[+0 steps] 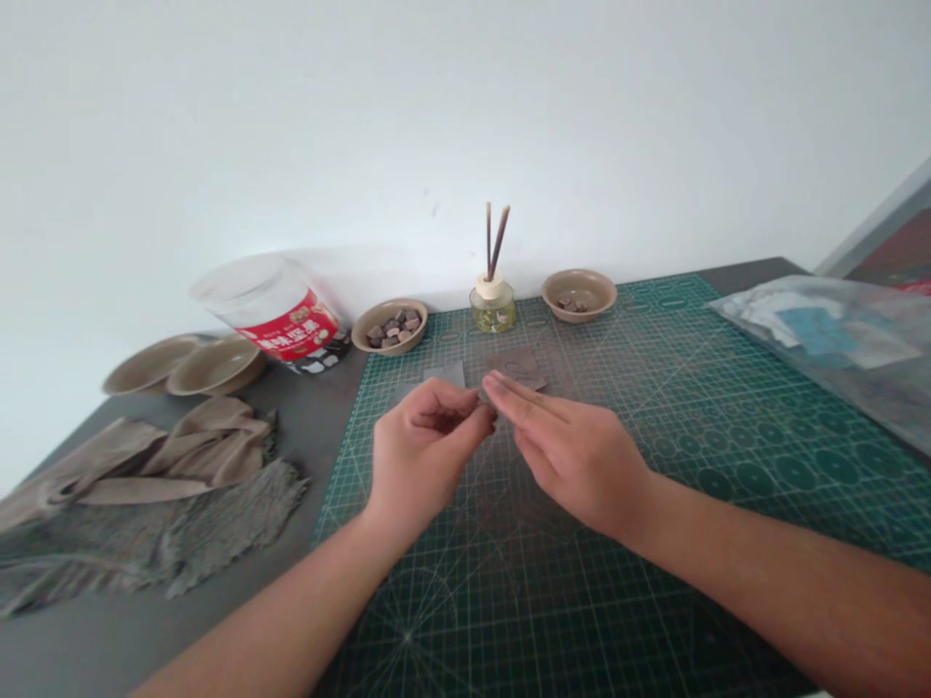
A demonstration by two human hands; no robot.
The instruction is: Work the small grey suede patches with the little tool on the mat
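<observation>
Your left hand (426,451) is curled, fingers drawn toward the thumb in a near-pinch; whether it has hold of anything small cannot be told from this view. Your right hand (571,456) is open and empty, its fingers straight, their tips just beside the left fingertips. Grey swatch (445,374) lies just beyond the left hand, brown swatch (518,366) just beyond the right fingertips, both flat on the cutting mat (727,436). Bowl (364,339) sits farther out, past the left hand. Risk: lowering your hands could nudge either swatch; a loose pinch could drop anything held.
</observation>
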